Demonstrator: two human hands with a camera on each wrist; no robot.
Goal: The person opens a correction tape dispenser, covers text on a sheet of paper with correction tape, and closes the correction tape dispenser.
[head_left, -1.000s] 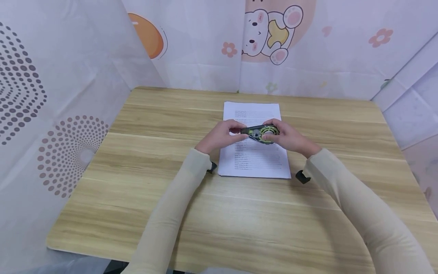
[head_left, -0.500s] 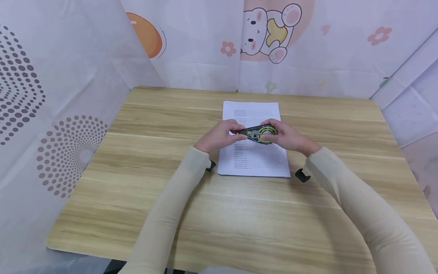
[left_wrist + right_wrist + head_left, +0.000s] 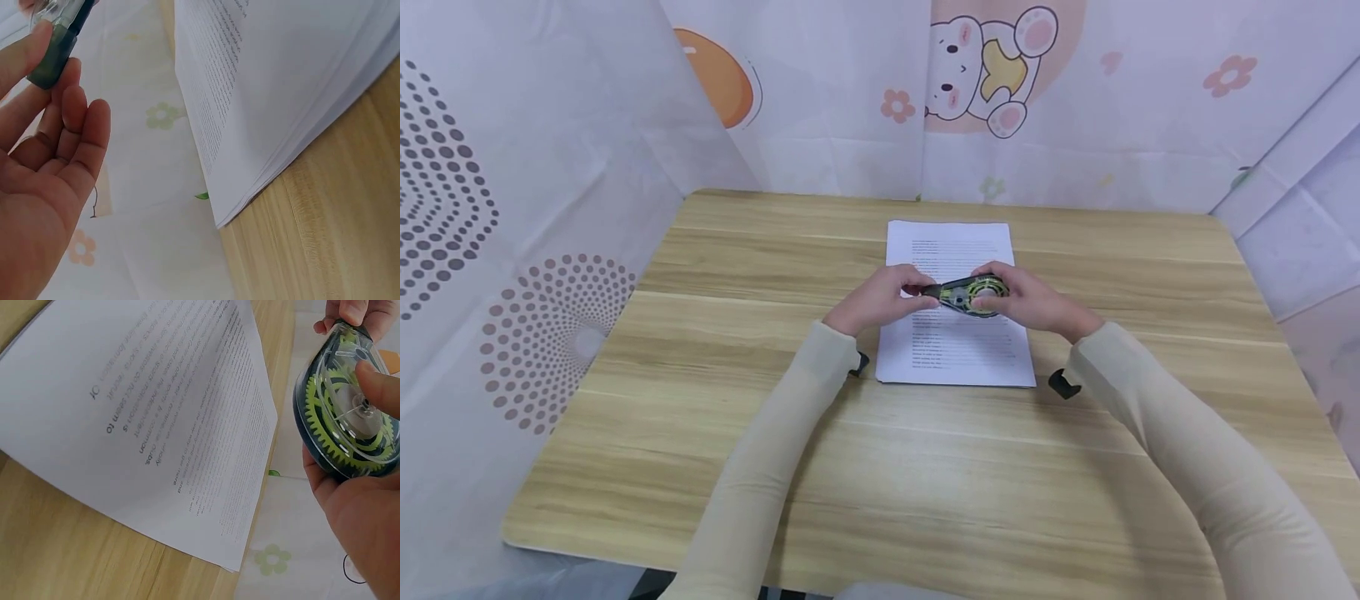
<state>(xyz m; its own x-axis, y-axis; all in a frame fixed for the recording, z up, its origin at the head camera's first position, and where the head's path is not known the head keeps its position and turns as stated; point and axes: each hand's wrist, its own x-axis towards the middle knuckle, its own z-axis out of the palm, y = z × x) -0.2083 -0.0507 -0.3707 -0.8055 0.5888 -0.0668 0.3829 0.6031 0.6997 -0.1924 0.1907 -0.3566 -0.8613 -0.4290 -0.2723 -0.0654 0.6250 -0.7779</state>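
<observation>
A correction tape dispenser (image 3: 958, 296) is held level above a stack of printed paper (image 3: 955, 354). Its clear casing shows green gear wheels inside, best seen on the correction tape (image 3: 340, 419) in the right wrist view. My right hand (image 3: 1037, 302) grips the wide round end, thumb lying across the clear face. At the narrow dark end, my left hand (image 3: 883, 296) pinches the tip between thumb and index finger. In the left wrist view the other fingers of the left hand (image 3: 50, 156) curl loosely below the dark tip. The tip's very end is hidden by those fingers.
The paper stack lies on a wooden table (image 3: 700, 400), its sheets slightly uneven at the edges. Behind the table hangs a white curtain (image 3: 835, 100) with cartoon prints. Black wrist straps (image 3: 1063, 384) show beneath the sleeves.
Both hands keep their hold on the correction tape. The whole head view has shifted very slightly; otherwise the hands and paper look nearly the same.
</observation>
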